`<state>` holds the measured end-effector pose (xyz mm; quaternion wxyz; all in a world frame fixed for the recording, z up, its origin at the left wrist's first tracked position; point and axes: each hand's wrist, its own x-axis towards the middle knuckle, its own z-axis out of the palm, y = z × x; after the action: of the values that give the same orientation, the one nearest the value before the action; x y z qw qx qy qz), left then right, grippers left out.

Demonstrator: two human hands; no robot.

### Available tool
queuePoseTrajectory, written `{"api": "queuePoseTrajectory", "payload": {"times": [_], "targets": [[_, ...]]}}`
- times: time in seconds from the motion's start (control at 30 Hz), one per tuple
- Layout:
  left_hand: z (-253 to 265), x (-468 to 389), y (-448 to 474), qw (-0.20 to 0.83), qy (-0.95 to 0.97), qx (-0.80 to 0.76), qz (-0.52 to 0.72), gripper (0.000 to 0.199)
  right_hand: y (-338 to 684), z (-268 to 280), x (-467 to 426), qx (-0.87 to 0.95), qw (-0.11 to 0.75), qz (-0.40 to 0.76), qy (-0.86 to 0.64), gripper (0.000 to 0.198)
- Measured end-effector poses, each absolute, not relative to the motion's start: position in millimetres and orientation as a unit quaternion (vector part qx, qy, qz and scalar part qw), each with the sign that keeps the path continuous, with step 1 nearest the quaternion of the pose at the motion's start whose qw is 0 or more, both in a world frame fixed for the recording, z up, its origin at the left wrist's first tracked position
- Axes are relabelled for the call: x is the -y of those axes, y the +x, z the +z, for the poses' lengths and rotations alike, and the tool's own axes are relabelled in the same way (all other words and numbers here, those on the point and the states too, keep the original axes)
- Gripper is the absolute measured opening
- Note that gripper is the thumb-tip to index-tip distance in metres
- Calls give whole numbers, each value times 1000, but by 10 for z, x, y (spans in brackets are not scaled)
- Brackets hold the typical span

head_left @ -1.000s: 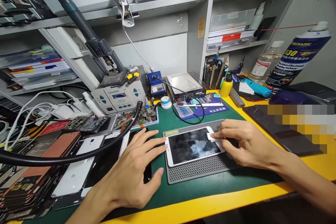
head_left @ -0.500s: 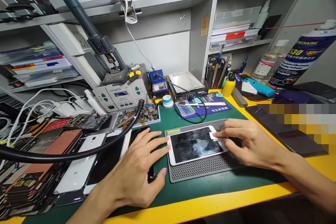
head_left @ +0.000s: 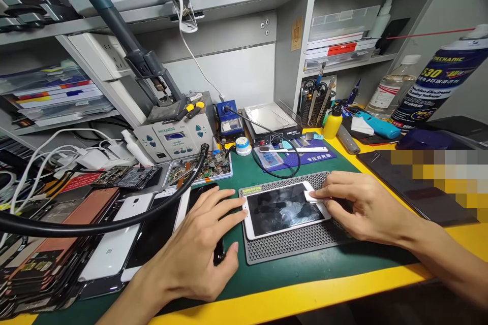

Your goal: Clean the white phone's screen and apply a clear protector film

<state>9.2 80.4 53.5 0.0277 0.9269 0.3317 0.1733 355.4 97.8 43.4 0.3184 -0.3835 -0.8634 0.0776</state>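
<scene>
A white-framed smartphone (head_left: 282, 210) lies face up on a grey perforated mat (head_left: 293, 249), its dark screen streaked with smudges. My right hand (head_left: 354, 205) pinches a small folded white wipe (head_left: 311, 197) between thumb and fingers, pressing it on the screen's right end. Fingers spread, my left hand (head_left: 206, 244) rests with fingertips at the phone's left edge; its thumb is apart from the phone. Beneath and beside the left hand lies another dark phone (head_left: 202, 198), partly hidden.
Phones and a stack of phone parts (head_left: 57, 249) fill the left side, crossed by a thick black hose (head_left: 114, 226). A soldering station (head_left: 175, 134), a yellow bottle (head_left: 332, 123) and a spray can (head_left: 438, 86) stand behind. A dark flat panel (head_left: 404, 188) lies at right.
The camera view has shifted very slightly. Both hands, the wipe and the phone stay in practically the same places.
</scene>
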Motion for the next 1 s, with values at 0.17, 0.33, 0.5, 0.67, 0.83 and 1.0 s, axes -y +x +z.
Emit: {"api": "queuePoseTrajectory", "payload": {"times": [0.17,0.33,0.5,0.67,0.83,1.0], "targets": [[533,-802,107,28,928,-332,169,49,3542,450,-970,865,319,73,-381,24],[544,-801,106,31,928,-333,164,49,3538,454,-970,865,321,70,-378,24],[537,-802,115,29,928,-335,163,50,3537,457,-973,866,323,69,-375,25],[523,-808,114,27,926,-338,163,51,3534,468,-972,865,320,74,-379,24],[499,-798,104,19,928,-333,167,53,3532,473,-961,866,316,65,-383,25],[484,-794,101,21,927,-333,169,54,3525,475,-952,862,317,66,-390,25]]}}
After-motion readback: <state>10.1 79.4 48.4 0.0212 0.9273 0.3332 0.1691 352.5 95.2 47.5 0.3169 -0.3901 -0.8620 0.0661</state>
